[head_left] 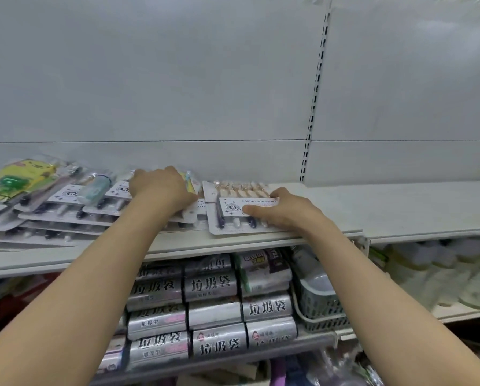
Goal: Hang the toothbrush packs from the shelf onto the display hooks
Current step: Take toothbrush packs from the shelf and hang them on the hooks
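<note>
Several toothbrush packs lie flat on the grey shelf [400,210]. My right hand [286,211] grips the right edge of a multi-brush pack [233,207] with a white label, thumb on top. My left hand [161,188] reaches over a second pack [194,213] and holds it from above, fingers curled past its far side. More packs [66,207] are stacked to the left, one with a yellow and green cartoon card [18,176]. No display hooks show on the bare back panel [177,79].
A slotted upright [314,101] divides the back panels. Below the shelf sit rolls of silver bin bags [211,302], a grey plastic basket [317,296] and pale goods at the right [442,274].
</note>
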